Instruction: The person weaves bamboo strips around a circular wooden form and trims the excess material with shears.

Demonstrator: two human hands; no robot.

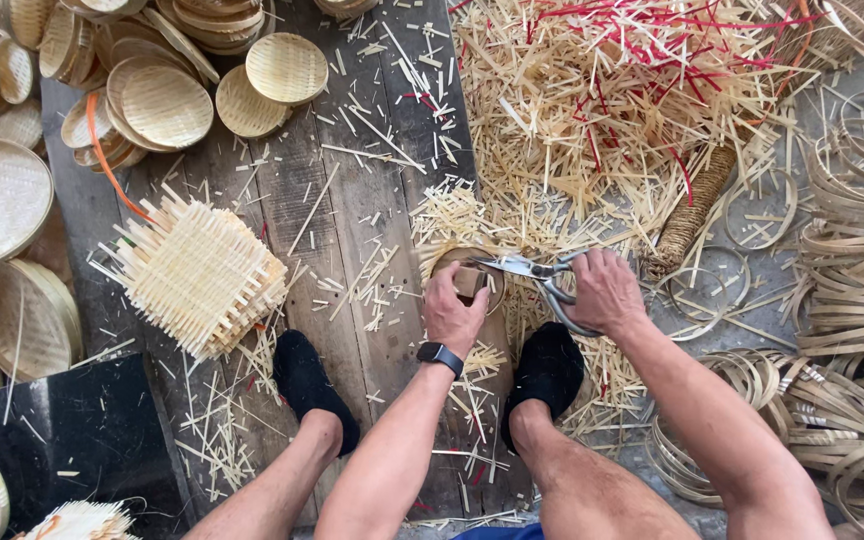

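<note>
Steel scissors (537,275) in right hand (604,290), long axis horizontal, blades left.

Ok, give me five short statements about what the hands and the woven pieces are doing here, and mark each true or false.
1. The right hand holds a pair of metal scissors. True.
2. The left hand is empty and lies flat on the planks. False: it grips a small round woven piece at the scissor tips.
3. A stack of square woven mats sits on the wooden planks to the person's left. True.
4. A smartwatch is on the right wrist. False: it is on the left wrist.
5. The heap of cut strips is all one pale colour. False: red strips are mixed in with the pale ones.
</note>
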